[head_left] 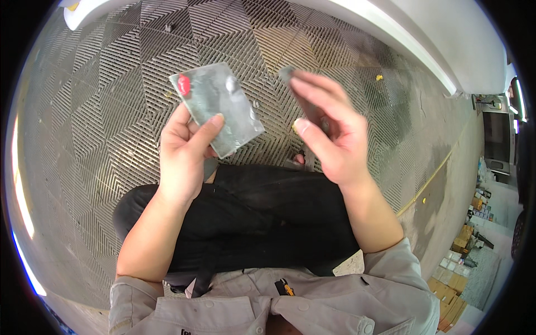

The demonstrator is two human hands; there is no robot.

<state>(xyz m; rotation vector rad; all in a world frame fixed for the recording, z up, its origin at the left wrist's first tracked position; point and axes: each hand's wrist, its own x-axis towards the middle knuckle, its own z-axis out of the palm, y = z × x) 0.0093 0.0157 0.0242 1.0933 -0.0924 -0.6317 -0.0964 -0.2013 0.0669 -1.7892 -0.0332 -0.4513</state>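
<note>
My left hand is closed on the lower left edge of a flat, grey rectangular plate, its thumb pressed on the top face. A glossy red dab of paste lies at the plate's upper left corner. Pale grey paste is smeared along the right side. Apart from the plate, to its right, my right hand is raised with its fingers curled round a dark flat piece that resembles a scraper. Motion blurs this piece, and the fingers partly cover it. A little yellow shows by the right thumb.
Below my hands are my legs in black trousers. Grey ribbed floor tiles lie around me, with small yellow bits on them. A smooth white curved panel borders the upper right. Cardboard boxes stand at the far right.
</note>
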